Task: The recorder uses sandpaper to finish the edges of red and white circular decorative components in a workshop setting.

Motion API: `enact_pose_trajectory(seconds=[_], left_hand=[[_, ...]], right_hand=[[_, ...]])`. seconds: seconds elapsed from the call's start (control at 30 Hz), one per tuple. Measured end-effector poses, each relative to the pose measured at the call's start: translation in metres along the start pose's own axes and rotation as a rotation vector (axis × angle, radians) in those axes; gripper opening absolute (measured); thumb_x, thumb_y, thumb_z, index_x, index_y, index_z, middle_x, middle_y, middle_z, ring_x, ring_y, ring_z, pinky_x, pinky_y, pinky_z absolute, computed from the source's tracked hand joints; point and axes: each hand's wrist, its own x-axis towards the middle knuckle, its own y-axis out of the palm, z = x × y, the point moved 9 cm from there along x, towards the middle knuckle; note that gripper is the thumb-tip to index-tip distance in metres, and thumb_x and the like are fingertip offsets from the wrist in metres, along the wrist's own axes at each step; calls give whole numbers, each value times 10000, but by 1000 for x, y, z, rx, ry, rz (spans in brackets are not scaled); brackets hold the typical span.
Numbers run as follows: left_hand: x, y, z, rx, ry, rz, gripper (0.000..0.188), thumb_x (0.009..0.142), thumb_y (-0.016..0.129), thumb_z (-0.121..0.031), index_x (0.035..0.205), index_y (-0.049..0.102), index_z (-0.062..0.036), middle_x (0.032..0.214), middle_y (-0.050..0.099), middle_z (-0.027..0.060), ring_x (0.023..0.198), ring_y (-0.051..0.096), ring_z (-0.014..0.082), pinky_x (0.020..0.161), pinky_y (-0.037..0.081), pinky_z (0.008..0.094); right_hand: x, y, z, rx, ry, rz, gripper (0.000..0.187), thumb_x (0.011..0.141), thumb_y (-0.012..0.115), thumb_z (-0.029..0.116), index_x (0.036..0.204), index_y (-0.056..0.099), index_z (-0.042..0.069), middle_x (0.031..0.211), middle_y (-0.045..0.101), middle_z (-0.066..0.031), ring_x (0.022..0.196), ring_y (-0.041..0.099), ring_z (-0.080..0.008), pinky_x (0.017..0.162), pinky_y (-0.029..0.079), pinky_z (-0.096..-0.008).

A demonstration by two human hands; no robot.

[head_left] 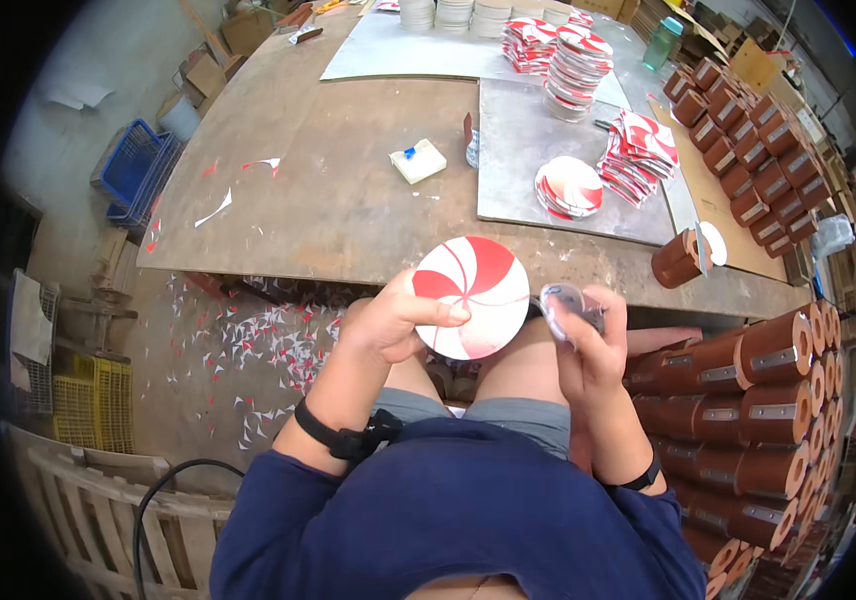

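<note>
Above my lap, at the table's front edge, my left hand [388,325] grips a round disc [483,285] with a red and white swirl on its face. The thumb lies across the front and the fingers go behind, out of sight. Just to the right, my right hand [593,345] is closed around a small rounded object [554,297], pale at the rim and dark grey inside; its kind is unclear. It is apart from the disc. A short stack of swirl discs [570,188] sits on the grey board [518,160] beyond my hands, beside a pile of swirl sheets [638,155].
A tall disc stack [578,70] and plain round stacks [453,15] stand farther back. A cream block [418,160] lies mid-table. Brown cylinders [748,350] are piled at right, near my arm; one brown container [676,260] stands on the table. Paper scraps [258,340] litter the floor.
</note>
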Motion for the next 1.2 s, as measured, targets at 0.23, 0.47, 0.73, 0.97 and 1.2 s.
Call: enact_pose_trajectory(seconds=[0.23, 0.47, 0.73, 0.97, 1.2], left_hand=[[-3, -2, -6, 16, -9, -4, 499, 659, 621, 52, 1134, 468, 62, 1034, 577, 140, 936, 580, 202, 803, 476, 309], [-4, -9, -1, 102, -17, -59, 454, 647, 612, 64, 1087, 502, 70, 978, 600, 148, 878, 604, 213, 791, 485, 325], [-6, -8, 3, 55, -88, 34, 478, 657, 603, 73, 1118, 479, 71, 1024, 583, 152, 942, 581, 217, 828, 471, 328], [2, -6, -6, -8, 73, -126, 455, 737, 597, -6, 1161, 441, 38, 1074, 553, 143, 975, 568, 232, 823, 477, 354], [4, -5, 13, -227, 245, -295, 354, 832, 518, -19, 1169, 418, 24, 1089, 546, 156, 981, 572, 243, 795, 525, 352]], right_hand=[[-9, 14, -22, -90, -41, 145, 386, 579, 606, -87, 936, 637, 58, 936, 493, -138, 776, 537, -290, 667, 461, -319], [-1, 14, 20, -17, -200, 149, 325, 615, 596, -77, 909, 642, 54, 932, 495, -138, 780, 541, -274, 669, 463, -327], [-12, 9, -53, 338, 428, 103, 371, 750, 593, -33, 1113, 521, -15, 1034, 512, -119, 935, 535, -211, 764, 436, -302], [-16, 49, -54, 1029, 849, -74, 447, 727, 637, -45, 1130, 453, 17, 1016, 565, -72, 904, 555, -135, 800, 451, -279], [-10, 64, -48, 915, 853, -39, 329, 784, 606, 4, 1088, 481, 18, 949, 574, -38, 840, 552, -109, 718, 449, -237]])
